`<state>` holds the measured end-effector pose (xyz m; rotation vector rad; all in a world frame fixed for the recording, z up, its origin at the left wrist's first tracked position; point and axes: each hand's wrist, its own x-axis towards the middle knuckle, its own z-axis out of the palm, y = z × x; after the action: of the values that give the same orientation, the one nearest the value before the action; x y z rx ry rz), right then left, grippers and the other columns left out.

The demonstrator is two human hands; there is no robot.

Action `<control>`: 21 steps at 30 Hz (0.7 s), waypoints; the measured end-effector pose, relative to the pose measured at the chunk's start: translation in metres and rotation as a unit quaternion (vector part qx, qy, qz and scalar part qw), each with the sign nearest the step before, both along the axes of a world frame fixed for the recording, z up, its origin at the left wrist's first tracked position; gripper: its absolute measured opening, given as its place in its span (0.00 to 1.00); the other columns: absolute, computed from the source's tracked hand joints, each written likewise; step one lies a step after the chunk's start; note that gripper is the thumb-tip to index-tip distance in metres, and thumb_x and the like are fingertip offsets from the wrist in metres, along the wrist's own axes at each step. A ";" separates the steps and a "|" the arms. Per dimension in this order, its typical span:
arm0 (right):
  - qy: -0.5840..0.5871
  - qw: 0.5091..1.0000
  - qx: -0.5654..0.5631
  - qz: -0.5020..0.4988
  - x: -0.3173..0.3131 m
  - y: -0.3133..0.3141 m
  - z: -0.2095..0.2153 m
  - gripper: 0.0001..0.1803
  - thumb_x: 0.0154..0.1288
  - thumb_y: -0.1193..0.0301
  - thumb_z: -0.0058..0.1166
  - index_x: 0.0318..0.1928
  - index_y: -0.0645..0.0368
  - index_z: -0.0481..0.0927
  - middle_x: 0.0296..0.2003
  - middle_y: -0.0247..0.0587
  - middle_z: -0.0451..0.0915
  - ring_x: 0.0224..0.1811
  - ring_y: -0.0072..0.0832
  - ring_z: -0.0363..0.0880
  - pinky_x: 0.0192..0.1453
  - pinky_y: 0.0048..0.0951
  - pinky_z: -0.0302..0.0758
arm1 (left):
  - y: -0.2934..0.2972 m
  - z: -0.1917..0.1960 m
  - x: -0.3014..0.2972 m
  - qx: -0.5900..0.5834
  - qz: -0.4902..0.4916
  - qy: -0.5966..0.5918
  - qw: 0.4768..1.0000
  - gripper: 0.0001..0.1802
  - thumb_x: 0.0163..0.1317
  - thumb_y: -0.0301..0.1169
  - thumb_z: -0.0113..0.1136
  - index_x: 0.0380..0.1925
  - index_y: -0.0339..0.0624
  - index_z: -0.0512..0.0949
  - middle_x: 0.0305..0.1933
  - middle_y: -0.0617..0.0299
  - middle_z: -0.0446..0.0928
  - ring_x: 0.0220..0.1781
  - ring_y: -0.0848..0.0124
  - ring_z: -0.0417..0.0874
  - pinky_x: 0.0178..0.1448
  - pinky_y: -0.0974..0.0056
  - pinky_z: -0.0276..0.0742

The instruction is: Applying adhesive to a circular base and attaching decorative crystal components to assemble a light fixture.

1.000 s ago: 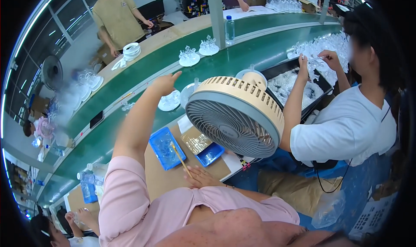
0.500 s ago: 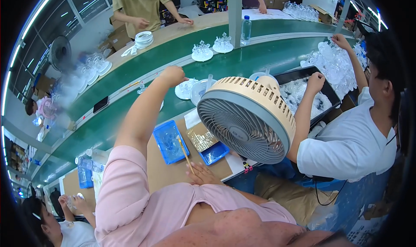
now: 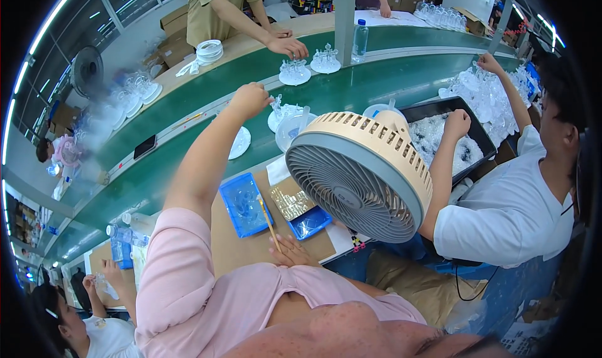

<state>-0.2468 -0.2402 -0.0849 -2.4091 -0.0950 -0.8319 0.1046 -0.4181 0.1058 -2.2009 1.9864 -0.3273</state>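
My left hand (image 3: 252,101) reaches far over the green conveyor belt (image 3: 207,148), fingers pinched at a clear plastic piece (image 3: 277,101). That piece is over a white round disc (image 3: 280,121), partly hidden by the hand and a clear container (image 3: 290,131). Another white disc (image 3: 240,143) lies beside my left forearm. Close to my body, my right hand (image 3: 292,252) rests on the brown tabletop (image 3: 235,251) with a paintbrush (image 3: 269,223) in its fingers. The brush tip leans over a blue tray (image 3: 244,204) of clear liquid.
A beige-and-grey fan (image 3: 354,182) blocks the view right of my hands. Beside it stand a gold sheet (image 3: 291,200) and a second blue tray (image 3: 310,223). A co-worker at right reaches over a black bin (image 3: 483,116) of clear pieces. Another person's hand (image 3: 288,47) touches pieces across the belt.
My left hand has moved up slightly, to the clear piece. The near discs have shifted, and one shows more beside my forearm. The person opposite has reached to a disc. My right hand stays still.
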 end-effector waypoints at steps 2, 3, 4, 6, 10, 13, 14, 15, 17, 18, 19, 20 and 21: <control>-0.004 1.000 -0.001 0.002 0.000 0.000 0.002 0.29 0.69 0.61 0.49 0.65 0.58 0.61 0.69 0.51 0.59 0.74 0.41 0.53 0.75 0.46 0.49 | -0.001 -0.002 0.003 -0.104 -0.024 0.037 0.994 0.12 0.59 0.38 0.60 0.35 0.42 0.84 0.41 0.55 0.80 0.48 0.56 0.79 0.51 0.54 0.76; -0.008 1.000 -0.004 0.004 -0.001 -0.001 0.003 0.29 0.69 0.61 0.49 0.66 0.57 0.60 0.69 0.51 0.58 0.74 0.41 0.52 0.75 0.47 0.48 | -0.001 -0.004 0.005 -0.104 -0.023 0.037 0.994 0.12 0.59 0.38 0.60 0.35 0.42 0.84 0.41 0.55 0.80 0.48 0.56 0.79 0.51 0.54 0.76; -0.008 1.000 -0.004 0.005 -0.001 -0.001 0.004 0.29 0.69 0.61 0.49 0.66 0.57 0.60 0.69 0.51 0.58 0.74 0.41 0.52 0.75 0.47 0.48 | 0.000 -0.007 0.006 -0.162 -0.023 0.067 0.984 0.12 0.59 0.38 0.60 0.36 0.43 0.83 0.41 0.54 0.80 0.47 0.56 0.79 0.51 0.54 0.76; -0.015 1.000 -0.005 -0.004 -0.001 0.000 0.004 0.30 0.70 0.61 0.48 0.67 0.57 0.58 0.69 0.51 0.57 0.74 0.41 0.52 0.75 0.47 0.49 | 0.000 -0.009 0.007 -0.219 -0.022 0.097 0.971 0.12 0.59 0.38 0.60 0.37 0.44 0.83 0.41 0.54 0.81 0.47 0.56 0.79 0.51 0.54 0.75; -0.009 1.000 -0.003 -0.006 -0.001 0.000 0.002 0.30 0.69 0.61 0.48 0.67 0.57 0.58 0.69 0.51 0.57 0.74 0.41 0.52 0.75 0.47 0.49 | -0.005 -0.005 0.002 -0.170 0.102 0.173 0.965 0.12 0.58 0.34 0.61 0.41 0.45 0.82 0.38 0.55 0.82 0.50 0.56 0.78 0.53 0.54 0.74; -0.005 1.000 0.000 0.000 -0.001 0.000 0.002 0.30 0.69 0.61 0.48 0.66 0.57 0.59 0.69 0.51 0.58 0.74 0.41 0.52 0.75 0.47 0.49 | -0.006 -0.013 0.018 -0.164 0.163 0.257 0.938 0.14 0.57 0.35 0.62 0.43 0.45 0.81 0.43 0.53 0.81 0.54 0.53 0.76 0.57 0.52 0.73; -0.002 1.000 0.003 0.001 0.000 0.001 0.003 0.29 0.69 0.61 0.48 0.66 0.57 0.59 0.69 0.51 0.58 0.74 0.41 0.52 0.75 0.47 0.49 | -0.006 -0.019 0.028 -0.176 0.179 0.306 0.918 0.15 0.57 0.35 0.63 0.45 0.45 0.80 0.46 0.53 0.81 0.56 0.52 0.76 0.58 0.52 0.72; 0.004 1.000 0.006 -0.002 -0.001 0.001 0.003 0.29 0.69 0.61 0.48 0.66 0.57 0.60 0.69 0.51 0.58 0.74 0.41 0.53 0.75 0.47 0.49 | -0.006 -0.021 0.028 -0.177 0.178 0.307 0.918 0.15 0.57 0.35 0.63 0.45 0.45 0.80 0.46 0.53 0.81 0.56 0.52 0.76 0.58 0.52 0.72; 0.002 1.000 0.002 -0.007 -0.001 0.001 0.001 0.29 0.69 0.61 0.48 0.66 0.57 0.60 0.69 0.51 0.58 0.74 0.41 0.53 0.75 0.47 0.50 | -0.007 -0.028 0.027 -0.222 0.145 0.254 0.930 0.22 0.58 0.38 0.63 0.52 0.46 0.76 0.54 0.49 0.75 0.59 0.50 0.73 0.61 0.52 0.70; 0.000 1.000 -0.001 -0.011 0.000 0.001 0.000 0.29 0.69 0.61 0.48 0.66 0.57 0.60 0.69 0.51 0.58 0.74 0.41 0.53 0.75 0.48 0.50 | -0.006 -0.028 0.025 -0.223 0.146 0.255 0.929 0.22 0.58 0.38 0.63 0.52 0.46 0.76 0.54 0.49 0.75 0.59 0.50 0.73 0.61 0.52 0.70; 0.002 1.000 -0.003 -0.010 0.000 0.001 -0.001 0.29 0.69 0.61 0.48 0.66 0.57 0.60 0.69 0.51 0.58 0.74 0.41 0.53 0.75 0.48 0.50 | -0.006 -0.027 0.024 -0.213 0.145 0.267 0.929 0.25 0.58 0.40 0.63 0.55 0.47 0.74 0.58 0.46 0.71 0.61 0.49 0.72 0.63 0.53 0.69; 0.000 1.000 -0.007 -0.010 0.000 0.000 -0.002 0.29 0.69 0.62 0.48 0.66 0.57 0.59 0.69 0.52 0.58 0.74 0.41 0.53 0.75 0.48 0.50 | -0.007 -0.026 0.022 -0.203 0.145 0.278 0.928 0.28 0.59 0.42 0.63 0.58 0.49 0.71 0.62 0.44 0.67 0.62 0.49 0.70 0.65 0.54 0.68; -0.001 1.000 -0.012 -0.010 0.001 0.000 -0.002 0.29 0.69 0.62 0.48 0.66 0.57 0.59 0.69 0.52 0.58 0.74 0.41 0.53 0.75 0.48 0.50 | -0.007 -0.026 0.021 -0.204 0.146 0.279 0.927 0.28 0.59 0.42 0.63 0.58 0.49 0.71 0.62 0.44 0.67 0.62 0.49 0.70 0.65 0.54 0.68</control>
<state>-0.2461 -0.2402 -0.0873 -2.4351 -0.0825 -0.8455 0.1260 -0.4254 0.0798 -3.0982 1.9071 -0.0758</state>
